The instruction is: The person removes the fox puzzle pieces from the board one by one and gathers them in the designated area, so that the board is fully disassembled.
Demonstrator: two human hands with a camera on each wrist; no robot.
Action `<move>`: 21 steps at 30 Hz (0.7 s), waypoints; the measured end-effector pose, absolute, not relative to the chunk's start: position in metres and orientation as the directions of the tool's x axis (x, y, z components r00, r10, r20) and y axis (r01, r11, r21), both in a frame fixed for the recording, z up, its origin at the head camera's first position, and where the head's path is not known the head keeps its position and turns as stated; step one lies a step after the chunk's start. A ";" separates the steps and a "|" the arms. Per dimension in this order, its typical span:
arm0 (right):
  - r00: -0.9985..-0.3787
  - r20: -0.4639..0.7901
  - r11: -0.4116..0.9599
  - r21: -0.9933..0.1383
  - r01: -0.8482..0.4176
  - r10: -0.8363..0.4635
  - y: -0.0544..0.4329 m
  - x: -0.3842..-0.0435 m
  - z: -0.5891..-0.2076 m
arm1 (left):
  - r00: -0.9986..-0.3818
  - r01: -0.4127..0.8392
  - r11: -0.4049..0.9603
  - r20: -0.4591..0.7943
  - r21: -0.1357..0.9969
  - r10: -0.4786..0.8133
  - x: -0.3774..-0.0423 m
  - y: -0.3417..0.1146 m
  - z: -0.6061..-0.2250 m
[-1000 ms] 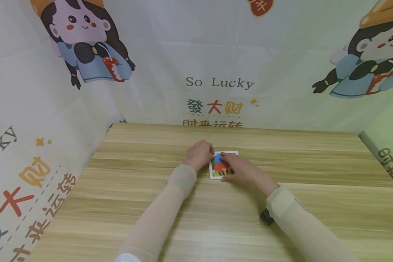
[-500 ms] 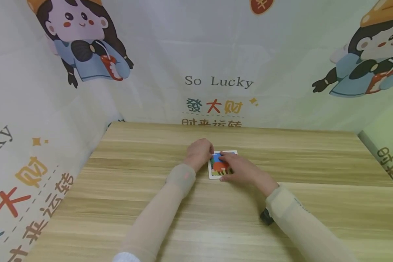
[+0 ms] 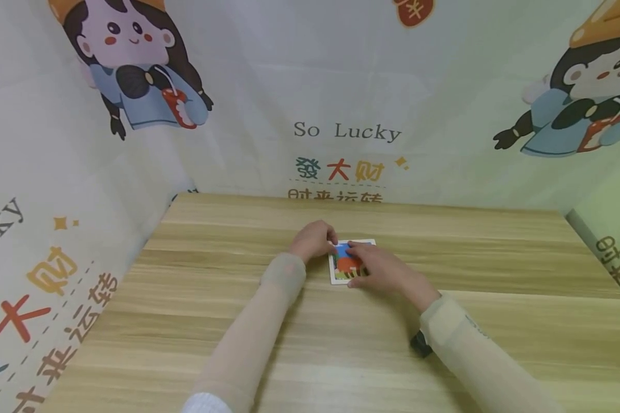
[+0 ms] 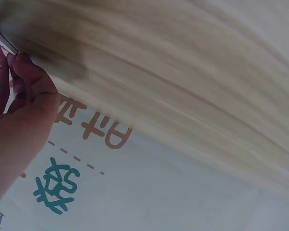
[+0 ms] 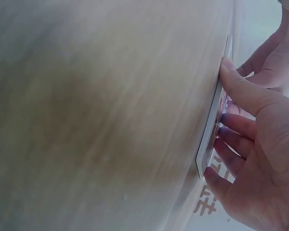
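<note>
A small square picture board (image 3: 347, 265) with a white border and a blue, red and yellow-green picture lies on the table. My left hand (image 3: 313, 238) is at its upper left corner, fingers curled, and in the left wrist view the thumb and fingertips meet the board's edge (image 4: 4, 40). From the right, my right hand (image 3: 384, 269) spans the board, hiding much of its right half. In the right wrist view its thumb (image 5: 227, 68) lies along the near edge, the little finger reaches the right end, and the fingers between bend onto the picture.
The wood-grain table (image 3: 227, 241) ends at the back against a hanging cloth (image 3: 444, 143) printed with cartoon figures and lettering. A similar cloth (image 3: 31, 143) hangs at the left. A small black device (image 3: 421, 343) sits under the right sleeve cuff.
My left wrist has shifted slightly left, and the fingers at the board's corner have moved a little. The board and my right hand have stayed in place.
</note>
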State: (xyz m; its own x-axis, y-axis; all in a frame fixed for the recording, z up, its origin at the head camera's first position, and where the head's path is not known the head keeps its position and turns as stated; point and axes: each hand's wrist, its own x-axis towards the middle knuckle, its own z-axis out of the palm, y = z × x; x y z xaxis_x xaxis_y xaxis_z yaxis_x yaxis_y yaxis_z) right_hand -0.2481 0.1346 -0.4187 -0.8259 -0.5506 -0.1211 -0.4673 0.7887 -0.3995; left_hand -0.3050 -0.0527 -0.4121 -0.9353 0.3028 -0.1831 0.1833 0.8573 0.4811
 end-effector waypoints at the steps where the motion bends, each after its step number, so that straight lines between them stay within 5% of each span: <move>1: -0.827 -0.119 0.788 -0.403 -0.465 -0.549 0.135 -0.248 -0.419 | -0.934 0.184 0.851 -0.183 0.492 0.308 -0.306 -0.053 -0.413; 7: -0.829 -0.105 0.781 -0.418 -0.464 -0.549 0.136 -0.247 -0.420 | -0.913 0.173 0.809 -0.216 0.562 0.345 -0.309 -0.055 -0.417; 21: -0.796 -0.048 0.766 -0.314 -0.562 -0.604 0.138 -0.242 -0.421 | -0.894 0.282 0.826 -0.178 0.488 0.411 -0.296 -0.063 -0.414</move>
